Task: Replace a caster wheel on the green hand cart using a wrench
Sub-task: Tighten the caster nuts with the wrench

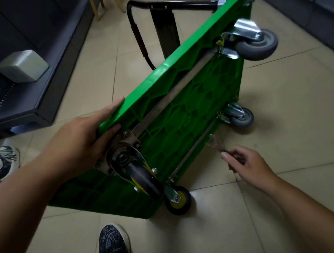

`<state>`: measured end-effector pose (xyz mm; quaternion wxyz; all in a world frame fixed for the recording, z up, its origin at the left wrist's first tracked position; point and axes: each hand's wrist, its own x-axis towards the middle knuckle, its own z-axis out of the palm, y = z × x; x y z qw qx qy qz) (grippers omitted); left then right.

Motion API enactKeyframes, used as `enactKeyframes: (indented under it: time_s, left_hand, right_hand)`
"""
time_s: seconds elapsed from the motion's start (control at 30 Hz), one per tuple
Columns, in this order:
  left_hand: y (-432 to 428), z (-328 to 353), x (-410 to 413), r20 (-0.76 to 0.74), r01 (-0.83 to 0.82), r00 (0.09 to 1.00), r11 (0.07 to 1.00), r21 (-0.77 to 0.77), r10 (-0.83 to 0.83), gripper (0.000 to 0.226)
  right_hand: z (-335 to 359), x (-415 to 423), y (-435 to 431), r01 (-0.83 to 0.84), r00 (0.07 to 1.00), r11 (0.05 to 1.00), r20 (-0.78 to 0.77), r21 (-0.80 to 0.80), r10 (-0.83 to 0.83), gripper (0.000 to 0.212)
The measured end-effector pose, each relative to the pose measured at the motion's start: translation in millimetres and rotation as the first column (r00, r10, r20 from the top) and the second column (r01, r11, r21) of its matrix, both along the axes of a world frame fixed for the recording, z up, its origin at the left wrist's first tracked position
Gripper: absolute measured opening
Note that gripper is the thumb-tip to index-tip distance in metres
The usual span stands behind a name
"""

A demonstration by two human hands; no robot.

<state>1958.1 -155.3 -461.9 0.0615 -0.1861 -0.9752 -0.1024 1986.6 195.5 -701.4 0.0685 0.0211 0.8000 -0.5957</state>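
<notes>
Cart point(181, 113) is tipped up on its edge on the floor point(284, 96), long axis running 7 to 1 o'clock, handle point(140, 40) at the far end. Left grip point(82, 141) clamps the upper edge by the black caster point(144, 178). Right grip point(248, 165) pinches the wrench point(214, 143) at 4 o'clock, its head pointing to 11.

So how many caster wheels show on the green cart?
4: upper grey wheel, lower grey wheel, far end; upper black wheel, lower black wheel, near left hand. More may be hidden.
</notes>
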Motion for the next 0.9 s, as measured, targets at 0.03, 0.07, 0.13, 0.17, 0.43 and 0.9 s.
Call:
enactKeyframes:
  time_s: [0.03, 0.07, 0.13, 0.17, 0.43, 0.9]
  left_hand:
    - [1.0, -0.1, 2.1, -0.013, 0.008, 1.000, 1.000, -0.001, -0.008, 0.062]
    - [0.8, -1.5, 3.8, -0.028, 0.016, 0.999, 1.000, -0.007, -0.016, 0.061]
    - [0.7, -5.4, 6.5, -0.027, 0.040, 0.999, 0.999, 0.001, -0.040, 0.055]
    - [1.6, -6.6, 7.6, 0.006, 0.046, 0.999, 0.999, 0.029, -0.046, 0.055]
    - [21.9, -8.9, 32.1, -0.024, 0.110, 0.994, 0.993, 0.032, -0.109, 0.067]
    - [-25.5, -2.2, 12.5, 0.057, 0.167, 0.984, 0.985, 0.041, -0.169, 0.057]
  right_hand:
    - [14.7, -6.4, 0.2, -0.027, 0.996, 0.999, -0.085, 0.039, 0.030, 0.021]
    - [28.6, -12.2, -0.5, -0.064, 0.983, 0.995, -0.167, 0.070, 0.075, 0.024]
    - [55.6, -22.1, -2.5, -0.152, 0.938, 0.975, -0.287, 0.162, 0.194, 0.028]
    - [68.5, -25.7, -3.2, -0.188, 0.914, 0.958, -0.319, 0.214, 0.251, 0.030]
    - [142.9, -26.5, -7.2, -0.206, 0.733, 0.758, -0.415, 0.619, 0.538, 0.032]
    - [127.8, -24.0, -73.7, -0.054, 0.603, 0.659, -0.501, 0.751, 0.621, 0.038]
